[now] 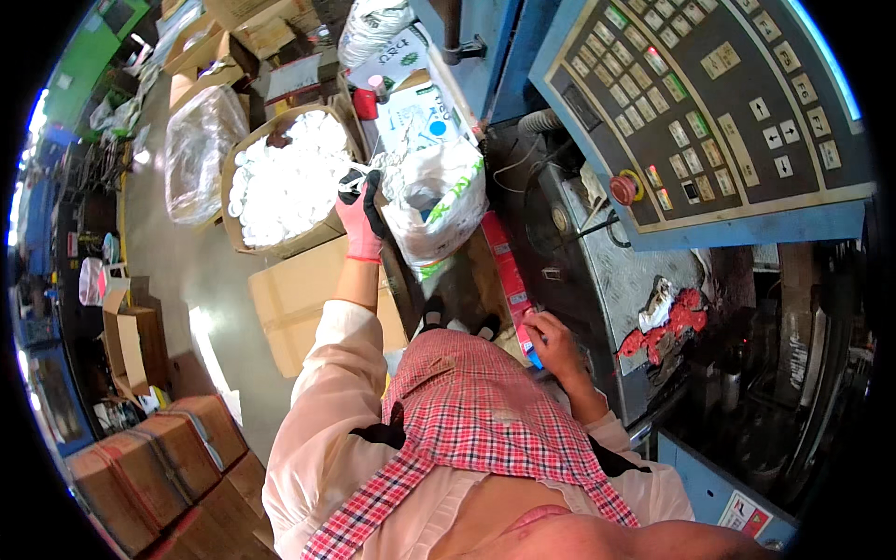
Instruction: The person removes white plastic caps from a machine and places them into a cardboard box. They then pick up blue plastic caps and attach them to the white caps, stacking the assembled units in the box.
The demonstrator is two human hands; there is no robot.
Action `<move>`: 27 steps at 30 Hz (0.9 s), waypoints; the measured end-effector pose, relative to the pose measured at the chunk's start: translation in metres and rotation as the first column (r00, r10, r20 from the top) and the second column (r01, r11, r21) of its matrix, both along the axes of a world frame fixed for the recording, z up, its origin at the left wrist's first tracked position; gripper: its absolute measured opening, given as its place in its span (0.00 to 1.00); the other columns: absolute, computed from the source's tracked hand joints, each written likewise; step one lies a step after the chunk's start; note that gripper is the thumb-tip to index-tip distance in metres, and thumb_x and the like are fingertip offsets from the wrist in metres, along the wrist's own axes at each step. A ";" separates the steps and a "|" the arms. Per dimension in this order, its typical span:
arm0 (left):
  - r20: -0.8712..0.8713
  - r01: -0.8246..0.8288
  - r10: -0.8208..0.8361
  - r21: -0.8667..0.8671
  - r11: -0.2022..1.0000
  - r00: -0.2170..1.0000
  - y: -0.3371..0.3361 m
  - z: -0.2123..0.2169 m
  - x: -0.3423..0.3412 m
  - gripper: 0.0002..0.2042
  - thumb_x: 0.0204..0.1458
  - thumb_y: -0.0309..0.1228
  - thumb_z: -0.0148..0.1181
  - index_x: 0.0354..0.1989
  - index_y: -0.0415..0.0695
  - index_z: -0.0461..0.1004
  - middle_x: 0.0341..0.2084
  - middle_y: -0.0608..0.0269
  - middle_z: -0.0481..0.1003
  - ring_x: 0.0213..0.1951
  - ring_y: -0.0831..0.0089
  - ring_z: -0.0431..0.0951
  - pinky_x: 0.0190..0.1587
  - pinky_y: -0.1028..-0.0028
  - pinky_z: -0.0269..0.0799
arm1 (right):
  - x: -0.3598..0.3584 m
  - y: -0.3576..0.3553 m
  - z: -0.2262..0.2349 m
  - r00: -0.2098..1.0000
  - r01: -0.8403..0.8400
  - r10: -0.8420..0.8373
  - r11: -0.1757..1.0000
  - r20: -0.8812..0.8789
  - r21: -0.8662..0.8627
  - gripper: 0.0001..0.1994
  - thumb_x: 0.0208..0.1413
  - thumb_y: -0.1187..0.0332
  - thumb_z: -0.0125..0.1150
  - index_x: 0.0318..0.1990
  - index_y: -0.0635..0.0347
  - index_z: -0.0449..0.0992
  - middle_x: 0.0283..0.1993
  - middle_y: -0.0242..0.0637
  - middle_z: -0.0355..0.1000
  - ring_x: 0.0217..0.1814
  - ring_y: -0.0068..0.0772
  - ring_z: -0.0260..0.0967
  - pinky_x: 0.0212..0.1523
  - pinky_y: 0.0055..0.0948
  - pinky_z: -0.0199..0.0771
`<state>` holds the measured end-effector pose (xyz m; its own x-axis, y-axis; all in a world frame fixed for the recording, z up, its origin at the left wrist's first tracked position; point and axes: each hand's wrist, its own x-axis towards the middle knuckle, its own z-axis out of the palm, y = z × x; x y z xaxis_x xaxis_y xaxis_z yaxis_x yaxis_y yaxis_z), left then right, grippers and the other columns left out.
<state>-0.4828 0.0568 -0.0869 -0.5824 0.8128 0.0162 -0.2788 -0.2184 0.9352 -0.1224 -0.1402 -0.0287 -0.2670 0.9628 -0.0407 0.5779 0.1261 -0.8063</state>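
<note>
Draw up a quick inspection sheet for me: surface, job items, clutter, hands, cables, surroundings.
Surface: metal ledge at right, with a crumpled red cloth on it.
Job items: open carton heaped with white pieces; white plastic bag beside it, mouth open.
Clutter: clear plastic bag left of the carton; stacked brown boxes at lower left.
Left hand: in a pink and black glove, pinching something white.
Right hand: bare, at the near end of a long red box; grip unclear.
Cables: ribbed hose near the control panel.
Surroundings: control panel at upper right, with a red knob.
</note>
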 end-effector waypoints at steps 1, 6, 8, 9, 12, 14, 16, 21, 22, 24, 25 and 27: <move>0.007 0.001 0.000 -0.054 0.999 1.000 0.008 -0.025 -0.008 0.07 0.51 0.20 0.60 0.38 0.39 0.72 0.34 0.65 0.74 0.36 0.77 0.72 0.42 0.77 0.68 | 0.003 -0.004 -0.001 1.000 0.016 -0.016 1.000 -0.002 0.003 0.05 0.52 0.75 0.57 0.37 0.64 0.75 0.36 0.42 0.73 0.41 0.45 0.72 0.40 0.36 0.71; -0.032 0.002 -0.010 -0.237 0.972 0.999 0.014 -0.032 0.012 0.17 0.50 0.32 0.63 0.45 0.36 0.71 0.41 0.58 0.74 0.40 0.69 0.72 0.46 0.71 0.67 | 0.025 -0.043 -0.011 0.979 0.180 -0.175 0.983 0.102 -0.047 0.06 0.53 0.71 0.56 0.38 0.62 0.75 0.37 0.41 0.73 0.41 0.45 0.72 0.40 0.36 0.71; -0.184 0.188 -0.235 -0.241 0.952 0.954 -0.008 -0.008 0.031 0.16 0.49 0.26 0.62 0.46 0.34 0.71 0.39 0.57 0.74 0.39 0.70 0.73 0.46 0.71 0.68 | 0.028 -0.052 -0.008 0.975 0.203 -0.193 0.976 0.107 -0.084 0.06 0.53 0.71 0.56 0.38 0.61 0.75 0.38 0.42 0.72 0.40 0.44 0.71 0.39 0.35 0.71; -0.233 0.357 -0.407 -0.228 0.906 0.883 -0.017 0.001 0.046 0.17 0.49 0.22 0.61 0.47 0.32 0.69 0.40 0.55 0.74 0.40 0.70 0.73 0.46 0.71 0.69 | 0.036 -0.060 -0.016 0.974 0.210 -0.203 0.976 0.096 -0.064 0.07 0.53 0.71 0.56 0.38 0.61 0.75 0.38 0.41 0.72 0.41 0.44 0.71 0.39 0.34 0.71; -0.390 0.547 -0.687 -0.419 0.725 0.613 -0.062 -0.013 0.096 0.20 0.44 0.21 0.63 0.48 0.32 0.70 0.43 0.54 0.74 0.43 0.71 0.72 0.50 0.69 0.67 | 0.047 -0.088 -0.030 0.956 0.276 -0.265 0.957 0.123 -0.084 0.08 0.54 0.69 0.55 0.38 0.60 0.75 0.38 0.41 0.72 0.42 0.43 0.71 0.42 0.35 0.71; -0.571 0.605 -0.702 -0.397 0.690 0.426 -0.104 -0.028 0.147 0.21 0.42 0.25 0.66 0.47 0.35 0.71 0.45 0.52 0.74 0.46 0.66 0.74 0.51 0.67 0.68 | 0.052 -0.103 -0.040 0.940 0.308 -0.293 0.949 0.172 -0.067 0.08 0.54 0.68 0.54 0.39 0.60 0.75 0.39 0.41 0.72 0.43 0.43 0.71 0.43 0.37 0.71; -0.545 0.852 -0.820 -0.335 0.401 0.172 -0.115 0.030 0.229 0.21 0.41 0.26 0.68 0.47 0.37 0.72 0.45 0.49 0.74 0.49 0.57 0.73 0.51 0.66 0.68 | 0.058 -0.126 -0.055 0.909 0.394 -0.367 0.912 0.199 -0.115 0.10 0.54 0.66 0.53 0.40 0.59 0.75 0.40 0.40 0.72 0.44 0.44 0.70 0.45 0.38 0.71; -0.832 0.935 -0.541 -0.090 0.343 0.119 -0.086 0.050 0.387 0.22 0.39 0.28 0.67 0.46 0.40 0.72 0.45 0.51 0.73 0.51 0.51 0.70 0.56 0.58 0.63 | 0.075 -0.147 -0.045 0.881 0.471 -0.458 0.873 0.114 -0.126 0.10 0.55 0.65 0.52 0.40 0.57 0.75 0.41 0.40 0.72 0.45 0.44 0.70 0.46 0.38 0.71; -0.898 0.924 -0.426 -0.062 0.376 0.113 -0.072 0.049 0.413 0.22 0.39 0.28 0.66 0.46 0.41 0.72 0.46 0.54 0.73 0.52 0.53 0.69 0.58 0.58 0.60 | 0.078 -0.152 -0.043 0.869 0.493 -0.484 0.863 0.100 -0.109 0.10 0.55 0.65 0.52 0.40 0.57 0.75 0.42 0.40 0.72 0.45 0.45 0.70 0.46 0.38 0.71; -0.965 0.918 -0.230 0.028 0.395 0.128 -0.046 0.044 0.465 0.22 0.39 0.31 0.66 0.46 0.42 0.72 0.47 0.57 0.73 0.54 0.55 0.67 0.61 0.57 0.55 | 0.086 -0.165 -0.045 0.815 0.579 -0.574 0.809 0.079 -0.099 0.10 0.55 0.65 0.53 0.40 0.58 0.75 0.41 0.41 0.72 0.45 0.45 0.70 0.46 0.38 0.70; -0.975 0.917 -0.159 0.084 0.389 0.156 -0.034 0.047 0.488 0.22 0.38 0.32 0.67 0.46 0.43 0.73 0.47 0.59 0.73 0.55 0.57 0.66 0.63 0.56 0.53 | 0.090 -0.172 -0.046 0.793 0.609 -0.606 0.787 0.066 -0.097 0.10 0.54 0.65 0.53 0.40 0.58 0.75 0.41 0.41 0.72 0.45 0.45 0.70 0.46 0.38 0.70; -0.995 0.892 -0.003 -0.087 0.443 -0.095 -0.015 0.061 0.528 0.25 0.39 0.35 0.66 0.49 0.45 0.71 0.51 0.58 0.70 0.57 0.56 0.63 0.62 0.50 0.50 | 0.096 -0.187 -0.044 0.738 0.675 -0.673 0.737 0.057 -0.039 0.09 0.54 0.66 0.54 0.39 0.59 0.75 0.41 0.42 0.73 0.45 0.45 0.70 0.46 0.38 0.70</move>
<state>0.0456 0.0415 -0.0258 0.7880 0.3472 0.5084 0.2442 -0.9343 0.2597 -0.0267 -0.3267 -0.0727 0.4534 0.8864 -0.0933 0.5243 -0.3499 -0.7763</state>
